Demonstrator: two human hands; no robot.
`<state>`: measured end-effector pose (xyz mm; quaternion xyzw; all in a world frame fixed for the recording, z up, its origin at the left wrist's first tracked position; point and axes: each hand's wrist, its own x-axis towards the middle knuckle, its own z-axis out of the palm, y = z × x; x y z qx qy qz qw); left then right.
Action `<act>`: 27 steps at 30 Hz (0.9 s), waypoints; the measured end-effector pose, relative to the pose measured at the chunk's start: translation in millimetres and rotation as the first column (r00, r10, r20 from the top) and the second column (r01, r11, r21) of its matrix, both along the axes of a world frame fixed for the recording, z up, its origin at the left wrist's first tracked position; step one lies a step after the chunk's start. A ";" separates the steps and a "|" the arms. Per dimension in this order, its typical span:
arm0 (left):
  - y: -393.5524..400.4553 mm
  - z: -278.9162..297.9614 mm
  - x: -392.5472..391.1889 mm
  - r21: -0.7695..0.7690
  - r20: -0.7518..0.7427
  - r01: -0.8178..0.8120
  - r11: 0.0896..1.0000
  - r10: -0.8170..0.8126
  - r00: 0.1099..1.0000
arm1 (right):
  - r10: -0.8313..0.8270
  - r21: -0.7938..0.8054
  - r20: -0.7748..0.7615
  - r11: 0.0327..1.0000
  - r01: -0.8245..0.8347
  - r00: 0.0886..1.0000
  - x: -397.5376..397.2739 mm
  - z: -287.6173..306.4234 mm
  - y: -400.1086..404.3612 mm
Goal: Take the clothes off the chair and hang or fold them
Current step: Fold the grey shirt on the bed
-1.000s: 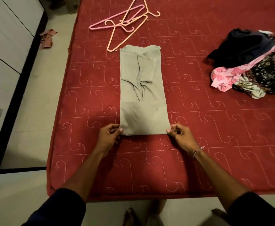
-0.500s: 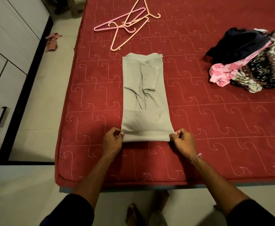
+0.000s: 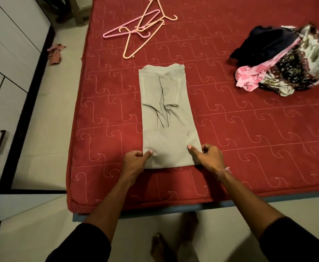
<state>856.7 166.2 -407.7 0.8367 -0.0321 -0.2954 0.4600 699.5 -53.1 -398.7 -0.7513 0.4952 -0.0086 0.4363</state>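
You had a pale grey-green cotton shirt [image 3: 166,118], folded lengthwise into a long narrow strip, lying flat on the dark red quilted mattress [image 3: 249,140], its far end pointing away from you and its near end close to the mattress edge. Your left hand [image 3: 135,161] gripped the near left corner of the shirt, thumb on top of the cloth and the other fingers curled in at the edge. Your right hand [image 3: 206,157] gripped the near right corner the same way, thumb lying across the fabric, fingers bent around the side. A thin pink thread bracelet [image 3: 224,172] sat on your right wrist.

Beyond the shirt's far end lay a loose tangle of pink and peach plastic hangers [image 3: 141,29], apart from the shirt. Well off to your right on the mattress sat a heap of unfolded clothes [image 3: 285,59], dark navy, pink-patterned and floral pieces bunched together. A crumpled reddish rag [image 3: 55,53] lay on the pale floor beside the white cupboard [image 3: 7,59].
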 end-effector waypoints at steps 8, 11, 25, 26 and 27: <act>1.8 -12.0 0.1 0.195 0.183 0.043 0.980 -0.079 0.980 | 0.023 -0.090 -0.123 0.995 -0.034 0.992 6.6 -8.1 -7.2; -4.3 -1.0 -5.8 0.306 0.311 0.033 0.951 -0.132 0.941 | -0.016 -0.172 -0.207 0.985 -0.020 0.978 10.8 -4.8 2.1; -32.6 -24.9 -10.8 0.631 0.472 0.504 0.589 -0.808 0.353 | 0.441 -0.577 -0.392 0.566 -0.589 0.807 21.0 -23.0 13.6; -33.2 -28.1 -9.0 0.638 0.433 0.507 0.579 -0.815 0.386 | 0.425 -0.525 -0.430 0.600 -0.603 0.797 19.9 -27.0 11.4; -33.6 -30.4 -7.7 0.650 0.413 0.504 0.569 -0.821 0.394 | 0.414 -0.494 -0.459 0.616 -0.614 0.786 18.8 -31.5 9.2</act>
